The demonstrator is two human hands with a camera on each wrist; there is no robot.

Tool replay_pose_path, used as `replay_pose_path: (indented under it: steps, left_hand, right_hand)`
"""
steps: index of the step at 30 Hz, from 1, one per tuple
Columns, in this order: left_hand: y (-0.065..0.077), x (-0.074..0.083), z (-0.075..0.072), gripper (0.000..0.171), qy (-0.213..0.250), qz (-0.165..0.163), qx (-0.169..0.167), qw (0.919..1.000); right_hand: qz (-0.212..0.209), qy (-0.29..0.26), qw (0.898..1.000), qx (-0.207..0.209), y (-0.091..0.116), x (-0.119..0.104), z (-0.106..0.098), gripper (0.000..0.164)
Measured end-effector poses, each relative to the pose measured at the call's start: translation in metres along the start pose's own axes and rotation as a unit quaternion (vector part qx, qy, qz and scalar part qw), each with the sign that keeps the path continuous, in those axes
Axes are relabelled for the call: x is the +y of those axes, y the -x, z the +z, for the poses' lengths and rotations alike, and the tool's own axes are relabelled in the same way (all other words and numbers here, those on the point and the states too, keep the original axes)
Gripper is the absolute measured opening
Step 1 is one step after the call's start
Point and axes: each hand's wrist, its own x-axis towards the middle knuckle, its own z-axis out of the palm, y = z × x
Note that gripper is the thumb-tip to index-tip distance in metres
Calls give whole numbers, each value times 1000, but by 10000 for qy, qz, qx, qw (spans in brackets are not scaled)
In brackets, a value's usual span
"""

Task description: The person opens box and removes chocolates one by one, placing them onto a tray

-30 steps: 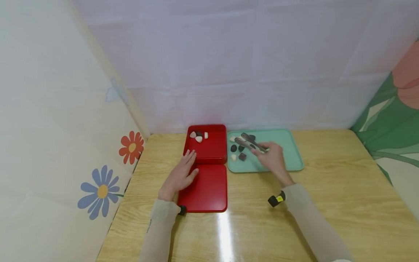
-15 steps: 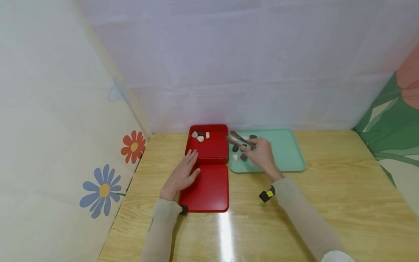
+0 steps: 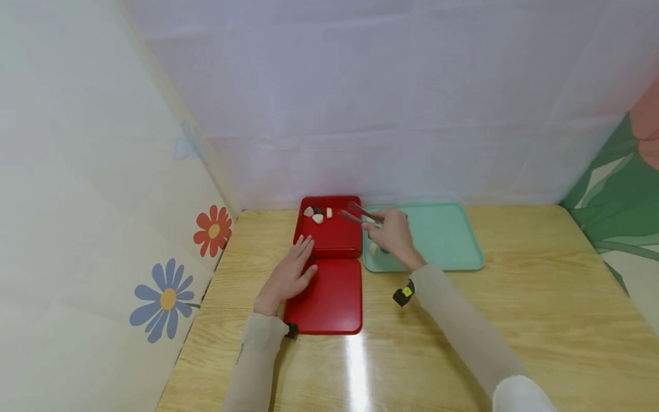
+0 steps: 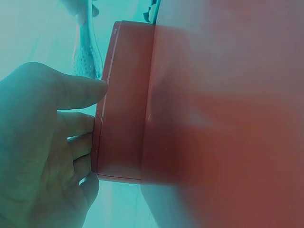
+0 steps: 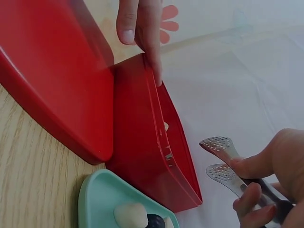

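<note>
My right hand [image 3: 393, 232] grips metal tongs [image 3: 364, 213] with perforated heads. Their spread ends are over the right side of a red box [image 3: 334, 237]. In the right wrist view, nothing shows between the tong heads [image 5: 221, 147]. Several white and dark pebble-like pieces [image 3: 317, 218] lie at the back left inside the box. My left hand [image 3: 288, 274] rests with straight fingers on the box's near left corner; in the left wrist view, thumb and fingers [image 4: 76, 126] touch its rim. More pieces [image 5: 130, 216] sit on the mint-green tray [image 3: 448, 237], partly hidden by my right hand.
The red lid [image 3: 329, 303] lies flat in front of the box, against its near wall. The tray stands right beside the box. A wooden table [image 3: 520, 274] carries everything, with a pale cloth [image 3: 391, 114] hanging behind it and a flowered one at the left.
My right hand has carried the tongs left, from above the pieces on the tray to above the box. My left hand stays on the box corner.
</note>
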Motion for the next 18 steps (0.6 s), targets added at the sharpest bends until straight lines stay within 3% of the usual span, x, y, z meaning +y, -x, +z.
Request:
replay_pose_path:
  steps: [11, 18]
  left_hand:
    - [0, 2, -1, 76, 21, -5, 31, 10000]
    - [0, 2, -1, 76, 7, 4, 1, 10000]
  right_hand:
    - [481, 54, 9983, -316, -20, -7, 14, 35]
    - [340, 143, 9988, -315, -28, -7, 19, 38]
